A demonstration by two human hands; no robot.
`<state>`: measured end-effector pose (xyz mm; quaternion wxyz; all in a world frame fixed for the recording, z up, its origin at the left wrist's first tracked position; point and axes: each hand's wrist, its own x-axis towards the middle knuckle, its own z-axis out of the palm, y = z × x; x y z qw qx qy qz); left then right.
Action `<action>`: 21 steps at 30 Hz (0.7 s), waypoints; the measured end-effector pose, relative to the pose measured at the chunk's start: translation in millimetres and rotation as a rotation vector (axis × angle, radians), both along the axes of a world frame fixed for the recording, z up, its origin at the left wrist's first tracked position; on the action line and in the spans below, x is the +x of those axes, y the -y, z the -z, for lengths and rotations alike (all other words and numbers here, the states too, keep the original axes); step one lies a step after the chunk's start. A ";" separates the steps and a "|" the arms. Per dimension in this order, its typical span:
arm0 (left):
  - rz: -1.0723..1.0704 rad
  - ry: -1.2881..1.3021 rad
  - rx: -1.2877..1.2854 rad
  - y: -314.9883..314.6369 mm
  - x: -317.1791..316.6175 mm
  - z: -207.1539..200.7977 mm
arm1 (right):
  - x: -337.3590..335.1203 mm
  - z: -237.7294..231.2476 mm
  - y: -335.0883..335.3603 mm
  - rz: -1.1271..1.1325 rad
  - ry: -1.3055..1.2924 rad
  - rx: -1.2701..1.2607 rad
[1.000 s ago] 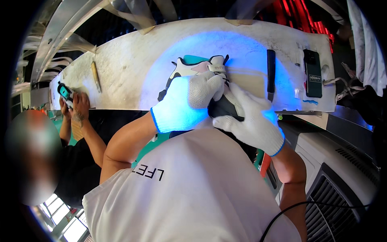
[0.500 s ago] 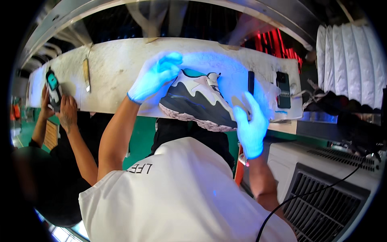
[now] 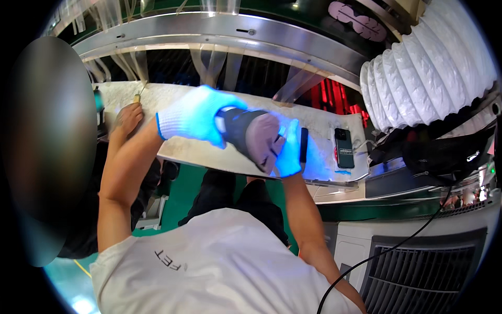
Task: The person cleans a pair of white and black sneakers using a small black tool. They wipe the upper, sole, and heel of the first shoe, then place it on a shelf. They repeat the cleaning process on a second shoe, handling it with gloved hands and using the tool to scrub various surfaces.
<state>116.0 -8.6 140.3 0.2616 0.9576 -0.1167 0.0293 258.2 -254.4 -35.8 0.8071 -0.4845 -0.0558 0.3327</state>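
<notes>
A sneaker (image 3: 257, 137) with a pale pink sole and dark grey sides is held up above the near edge of the workbench. Its sole is partly turned toward me, and the picture is smeared there. My left hand (image 3: 196, 116), in a white glove lit blue, closes round one end of the shoe. At the other end my right hand (image 3: 291, 152), gloved alike, grips it with the fingers close against the sole. Just right of that hand a dark narrow bar (image 3: 304, 145) stands out against the blue light.
A dark phone (image 3: 343, 148) lies on the pale bench cover (image 3: 178, 149). On the left, a co-worker's hand (image 3: 128, 118) is at a wooden-handled tool (image 3: 137, 98). Clear strips hang from a metal rail (image 3: 219, 29) behind. A white ribbed hose (image 3: 413, 83) bulges at right; pink soles (image 3: 357, 21) lie beyond.
Both hands have taken hold of the shoe, lifted it and turned its sole toward me. The view has shifted. The co-worker's hand now reaches the wooden-handled tool.
</notes>
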 end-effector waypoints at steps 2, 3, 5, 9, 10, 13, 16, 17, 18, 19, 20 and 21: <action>-0.087 -0.087 0.195 36.6 0.5 -34.9 | -8.9 16.8 -19.3 0.069 -0.044 0.047; -0.138 -0.197 0.284 53.8 6.6 -45.8 | -9.0 26.9 -24.0 0.115 -0.049 0.038; -0.144 -0.226 0.281 62.8 12.9 -55.4 | -11.8 23.0 -16.0 0.082 -0.019 0.147; -0.188 -0.258 0.286 69.8 22.1 -58.1 | 4.8 13.4 19.4 0.196 0.868 -0.150; -0.188 -0.274 0.282 71.0 25.7 -56.1 | 9.8 3.5 27.7 0.163 1.015 -0.240; -0.165 -0.282 0.285 75.3 41.5 -57.0 | 25.6 -11.0 43.3 0.100 1.030 -0.100; -0.160 -0.265 0.315 77.7 48.2 -57.9 | 9.5 -48.3 35.1 0.016 0.875 0.179; -0.142 -0.244 0.318 76.7 50.9 -57.3 | -1.8 -65.8 31.3 -0.013 0.748 0.236; -0.130 -0.226 0.321 79.3 53.0 -58.0 | 2.7 -61.1 23.6 -0.032 0.756 0.318; -0.246 -0.348 0.228 85.7 55.8 -61.5 | 5.2 -42.1 16.4 0.060 0.645 0.447; -0.205 -0.214 0.156 76.2 58.3 -56.0 | 7.7 -31.2 3.2 0.151 0.545 0.589; -0.183 -0.222 0.217 77.4 54.2 -50.5 | -0.4 -20.5 8.2 0.174 0.536 0.559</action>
